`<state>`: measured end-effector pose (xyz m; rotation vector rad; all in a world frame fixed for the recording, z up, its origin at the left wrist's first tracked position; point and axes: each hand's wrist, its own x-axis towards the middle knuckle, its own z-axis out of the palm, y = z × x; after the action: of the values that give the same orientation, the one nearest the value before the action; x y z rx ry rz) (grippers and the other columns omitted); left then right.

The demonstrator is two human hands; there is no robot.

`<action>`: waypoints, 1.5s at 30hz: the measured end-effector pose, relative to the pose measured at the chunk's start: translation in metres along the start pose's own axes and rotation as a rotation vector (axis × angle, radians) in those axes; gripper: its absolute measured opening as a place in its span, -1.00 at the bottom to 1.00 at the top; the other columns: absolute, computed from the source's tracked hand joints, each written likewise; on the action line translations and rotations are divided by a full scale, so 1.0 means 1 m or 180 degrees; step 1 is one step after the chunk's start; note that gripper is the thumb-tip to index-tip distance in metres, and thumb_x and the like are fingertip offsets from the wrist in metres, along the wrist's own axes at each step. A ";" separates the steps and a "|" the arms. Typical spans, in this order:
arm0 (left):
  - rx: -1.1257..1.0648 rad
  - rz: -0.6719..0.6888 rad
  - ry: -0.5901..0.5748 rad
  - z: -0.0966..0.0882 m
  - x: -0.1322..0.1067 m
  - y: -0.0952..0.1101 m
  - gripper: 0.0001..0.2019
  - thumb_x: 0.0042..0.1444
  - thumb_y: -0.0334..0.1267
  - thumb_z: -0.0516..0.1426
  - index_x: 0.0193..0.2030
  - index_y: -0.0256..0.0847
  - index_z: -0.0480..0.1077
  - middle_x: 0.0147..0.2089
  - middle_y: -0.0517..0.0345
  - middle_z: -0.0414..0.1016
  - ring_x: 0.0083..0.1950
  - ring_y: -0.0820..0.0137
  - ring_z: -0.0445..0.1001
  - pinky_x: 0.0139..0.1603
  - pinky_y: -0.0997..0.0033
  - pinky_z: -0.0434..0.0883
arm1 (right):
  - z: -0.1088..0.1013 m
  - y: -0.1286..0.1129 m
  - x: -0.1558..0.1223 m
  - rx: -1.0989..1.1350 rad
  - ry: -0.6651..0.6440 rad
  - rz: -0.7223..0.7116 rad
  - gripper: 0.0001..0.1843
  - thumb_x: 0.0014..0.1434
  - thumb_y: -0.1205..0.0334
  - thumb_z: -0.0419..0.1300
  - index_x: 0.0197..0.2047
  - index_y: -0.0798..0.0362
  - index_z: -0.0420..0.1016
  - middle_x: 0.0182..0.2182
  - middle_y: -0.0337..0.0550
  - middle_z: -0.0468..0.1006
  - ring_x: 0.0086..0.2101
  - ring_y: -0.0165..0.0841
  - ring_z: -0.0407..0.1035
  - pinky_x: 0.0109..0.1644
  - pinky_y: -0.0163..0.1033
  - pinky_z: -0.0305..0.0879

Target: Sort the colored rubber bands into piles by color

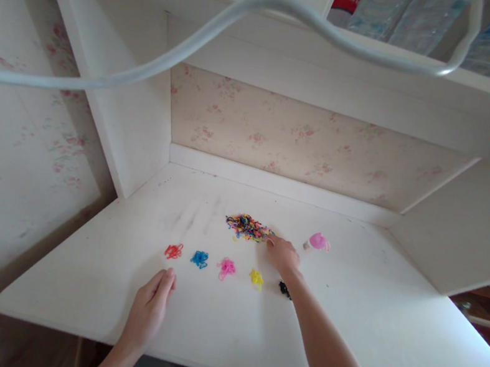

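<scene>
My right hand reaches to the right end of a mixed heap of small coloured rubber bands. Its fingers are curled together at the heap's edge, and what they pinch is too small to see. My left hand rests closed on the desk, thumb on top, its inside hidden. Just beyond it lies a small red pile of bands. To the right follow a blue pile, a pink pile, a yellow pile and a black pile, partly covered by my right forearm.
A pink object with a pale end lies on the white desk, right of the heap. Overhead, a pale cable hangs across the view below a shelf holding plastic bottles. White side panels flank the desk.
</scene>
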<state>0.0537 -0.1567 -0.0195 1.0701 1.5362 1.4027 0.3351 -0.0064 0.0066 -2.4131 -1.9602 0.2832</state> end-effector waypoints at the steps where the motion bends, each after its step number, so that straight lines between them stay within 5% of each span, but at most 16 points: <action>1: 0.0014 0.0001 -0.0014 0.000 0.000 0.000 -0.56 0.10 0.16 0.01 -0.54 -0.17 0.20 -0.61 0.30 0.17 -0.56 0.51 0.15 -0.56 0.52 0.12 | 0.000 0.000 0.001 -0.0030 -0.0006 -0.0019 -0.59 0.29 0.05 -0.11 0.11 -0.22 0.39 -0.10 -0.05 0.54 -0.11 -0.17 0.44 -0.14 -0.14 0.33; 30: 0.0050 0.0041 -0.0066 -0.002 0.001 -0.001 -0.58 0.11 0.13 0.02 -0.54 -0.17 0.23 -0.60 0.29 0.21 -0.55 0.50 0.18 -0.54 0.51 0.14 | -0.017 -0.002 -0.009 0.0019 0.0233 0.0223 -0.49 0.32 0.07 -0.25 -0.01 0.09 0.43 -0.19 0.12 0.55 -0.15 -0.17 0.46 -0.14 -0.17 0.30; 45: 0.0117 0.0075 -0.0055 -0.001 0.000 0.003 -0.55 0.09 0.17 0.02 -0.55 -0.18 0.24 -0.61 0.28 0.21 -0.54 0.49 0.21 -0.53 0.51 0.17 | -0.023 -0.012 -0.029 0.0102 0.0479 -0.0020 -0.55 0.31 0.04 -0.17 -0.02 -0.08 0.49 -0.17 -0.02 0.57 -0.17 -0.21 0.45 -0.19 -0.26 0.25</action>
<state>0.0529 -0.1567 -0.0167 1.1231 1.5469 1.3824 0.3217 -0.0295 0.0348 -2.3331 -1.8847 0.1275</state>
